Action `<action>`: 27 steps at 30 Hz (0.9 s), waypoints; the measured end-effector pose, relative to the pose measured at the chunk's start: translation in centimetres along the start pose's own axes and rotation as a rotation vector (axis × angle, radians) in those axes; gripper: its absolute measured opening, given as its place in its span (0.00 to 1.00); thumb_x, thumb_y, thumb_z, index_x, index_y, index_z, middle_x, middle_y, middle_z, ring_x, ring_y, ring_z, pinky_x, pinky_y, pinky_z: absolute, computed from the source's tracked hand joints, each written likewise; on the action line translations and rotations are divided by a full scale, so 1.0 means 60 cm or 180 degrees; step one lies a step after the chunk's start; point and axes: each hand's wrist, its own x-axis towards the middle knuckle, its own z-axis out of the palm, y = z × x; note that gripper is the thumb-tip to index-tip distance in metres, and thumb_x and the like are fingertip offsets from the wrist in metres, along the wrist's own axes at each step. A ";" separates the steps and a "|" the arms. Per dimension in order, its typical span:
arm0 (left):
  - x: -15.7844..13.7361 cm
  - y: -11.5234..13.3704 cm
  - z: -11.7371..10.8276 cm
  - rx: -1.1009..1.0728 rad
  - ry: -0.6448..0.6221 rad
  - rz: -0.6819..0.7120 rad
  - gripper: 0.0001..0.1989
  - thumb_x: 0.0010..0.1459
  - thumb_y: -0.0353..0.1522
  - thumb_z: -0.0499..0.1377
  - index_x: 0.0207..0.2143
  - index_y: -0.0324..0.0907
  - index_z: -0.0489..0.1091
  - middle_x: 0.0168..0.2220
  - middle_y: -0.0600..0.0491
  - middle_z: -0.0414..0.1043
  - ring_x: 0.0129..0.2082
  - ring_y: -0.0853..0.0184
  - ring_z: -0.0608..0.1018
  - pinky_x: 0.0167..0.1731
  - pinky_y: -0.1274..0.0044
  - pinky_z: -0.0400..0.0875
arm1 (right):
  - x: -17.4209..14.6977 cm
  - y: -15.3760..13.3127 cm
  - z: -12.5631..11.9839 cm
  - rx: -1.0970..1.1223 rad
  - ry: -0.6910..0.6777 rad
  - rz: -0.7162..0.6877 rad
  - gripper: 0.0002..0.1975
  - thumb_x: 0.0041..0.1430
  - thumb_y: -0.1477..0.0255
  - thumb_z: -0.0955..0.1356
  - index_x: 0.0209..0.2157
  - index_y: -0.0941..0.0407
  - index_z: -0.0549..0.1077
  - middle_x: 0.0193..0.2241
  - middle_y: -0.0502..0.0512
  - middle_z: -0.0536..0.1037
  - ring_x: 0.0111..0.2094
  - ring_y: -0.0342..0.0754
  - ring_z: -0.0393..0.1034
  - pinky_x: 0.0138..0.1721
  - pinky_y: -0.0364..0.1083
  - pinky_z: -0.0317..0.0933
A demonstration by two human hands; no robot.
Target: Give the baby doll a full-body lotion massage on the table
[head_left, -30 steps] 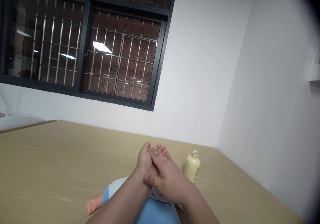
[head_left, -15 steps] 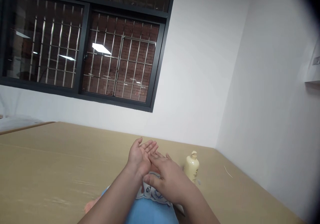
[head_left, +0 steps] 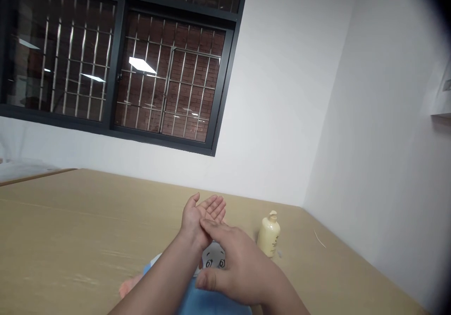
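Observation:
Palm up, my left hand (head_left: pixel 201 216) is open with its fingers stretched out. My right hand (head_left: pixel 241 258) lies across it, fingertips touching the left palm near the wrist, thumb held apart. Neither hand grips anything. Below and behind them is a light blue item (head_left: pixel 213 303) with a white cartoon face (head_left: pixel 213 257); the arms hide much of it, so its kind is unclear. A cream-yellow pump bottle (head_left: pixel 269 237) stands upright just right of my right hand, not touched.
A wide tan table (head_left: pixel 70 240) runs back to the white wall (head_left: pixel 278 94). On its right side lies a thin pale strand (head_left: pixel 319 239). Something fuzzy and pink (head_left: pixel 127 287) shows beside my left forearm. A dark-framed window (head_left: pixel 114 66) with bars is at the back left.
My right hand has slid from the left hand's fingers down over the palm towards the wrist. More of the left fingers shows now. The bottle stands where it was.

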 end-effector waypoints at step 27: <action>0.012 0.026 -0.009 0.0091 0.0007 0.0156 0.22 0.62 0.33 0.47 0.54 0.31 0.66 0.51 0.36 0.73 0.45 0.58 0.80 0.42 0.72 0.77 | -0.003 -0.002 0.003 -0.0051 0.0033 0.0053 0.45 0.54 0.51 0.71 0.68 0.50 0.52 0.68 0.55 0.53 0.69 0.58 0.46 0.68 0.56 0.41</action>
